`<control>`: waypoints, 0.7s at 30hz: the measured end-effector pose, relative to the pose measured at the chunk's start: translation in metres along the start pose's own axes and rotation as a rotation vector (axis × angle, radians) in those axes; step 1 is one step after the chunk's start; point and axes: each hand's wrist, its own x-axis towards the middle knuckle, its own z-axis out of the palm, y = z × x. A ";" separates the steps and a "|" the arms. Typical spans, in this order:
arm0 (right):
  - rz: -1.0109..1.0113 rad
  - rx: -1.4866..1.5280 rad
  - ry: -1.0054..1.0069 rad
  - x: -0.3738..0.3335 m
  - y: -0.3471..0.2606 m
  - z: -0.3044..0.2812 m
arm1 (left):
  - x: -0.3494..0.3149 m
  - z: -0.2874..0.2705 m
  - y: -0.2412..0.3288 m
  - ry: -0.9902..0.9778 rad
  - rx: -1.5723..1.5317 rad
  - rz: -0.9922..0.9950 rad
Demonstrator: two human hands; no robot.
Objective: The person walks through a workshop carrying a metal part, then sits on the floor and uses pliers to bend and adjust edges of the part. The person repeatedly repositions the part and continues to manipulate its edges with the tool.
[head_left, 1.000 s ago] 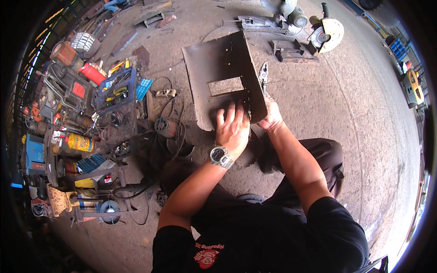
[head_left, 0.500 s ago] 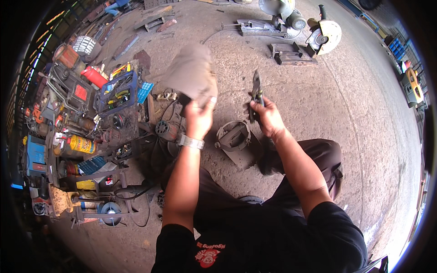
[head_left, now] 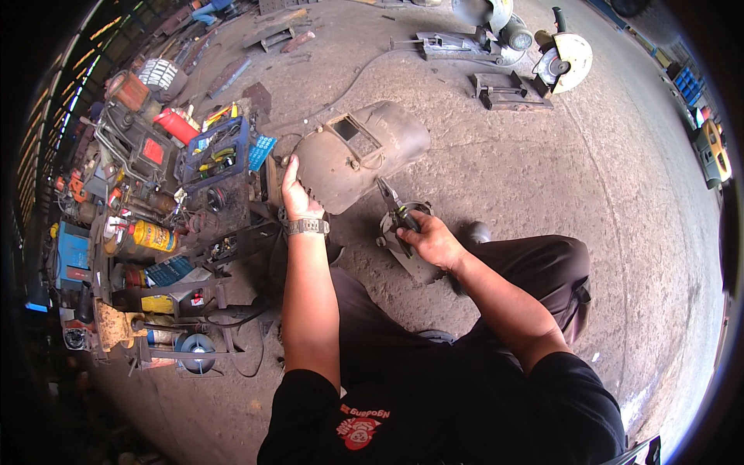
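Holding the mask [head_left: 373,150] by its edge suits your left hand [head_left: 302,198]: likely light, stiff; right hand [head_left: 435,242] grips pliers [head_left: 396,203].

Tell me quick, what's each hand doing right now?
Left hand: holding the welding mask by its edge, most fingers hidden.
Right hand: closed around the pliers.

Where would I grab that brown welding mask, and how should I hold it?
The welding mask is probably best taken by its right end, coming from the right and pinching the edge from above and below. The left hand holds its left edge, while that rounded end is free. I'd avoid the framed window, which interrupts the curved shell.
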 end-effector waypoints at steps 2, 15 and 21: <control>-0.044 -0.026 0.019 0.000 -0.003 -0.002 | 0.002 -0.004 0.000 -0.013 -0.025 0.017; 0.129 0.389 -0.025 -0.004 -0.029 -0.002 | 0.001 -0.009 -0.005 -0.030 0.003 0.004; 0.040 -0.028 0.057 0.007 -0.015 -0.005 | 0.001 0.000 -0.008 0.015 0.155 -0.021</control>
